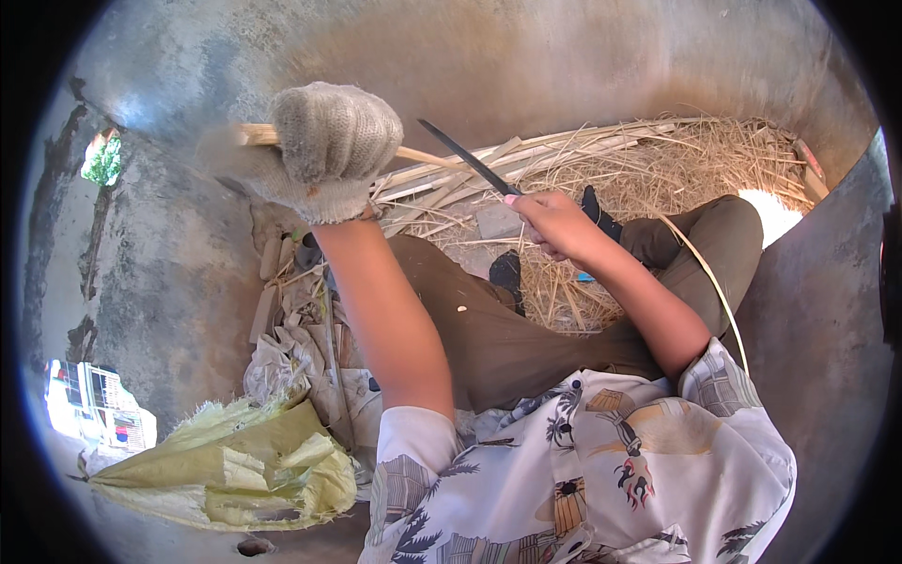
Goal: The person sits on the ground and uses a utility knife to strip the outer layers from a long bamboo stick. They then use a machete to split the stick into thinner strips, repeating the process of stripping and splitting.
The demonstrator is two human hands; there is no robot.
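Observation:
My left hand (331, 146), in a grey knitted glove, is closed in a fist around a pale bamboo strip (256, 134). One end pokes out left of the glove, and a thinner length runs out on the right toward the knife. The left end of the glove is smeared by motion. My bare right hand (556, 224) grips a knife (467, 156) with a long dark blade, pointing up and left toward the glove. The knife's handle is hidden in my fingers. Blade and glove are a little apart.
Shavings (676, 174) and long split strips (545, 141) lie along the curved concrete wall (583, 66). A thin strip (707, 273) arcs over my right leg. Dark-sheathed feet show between my crossed legs. A torn yellow-green woven sack (202, 461) and crumpled plastic (282, 362) lie at the left.

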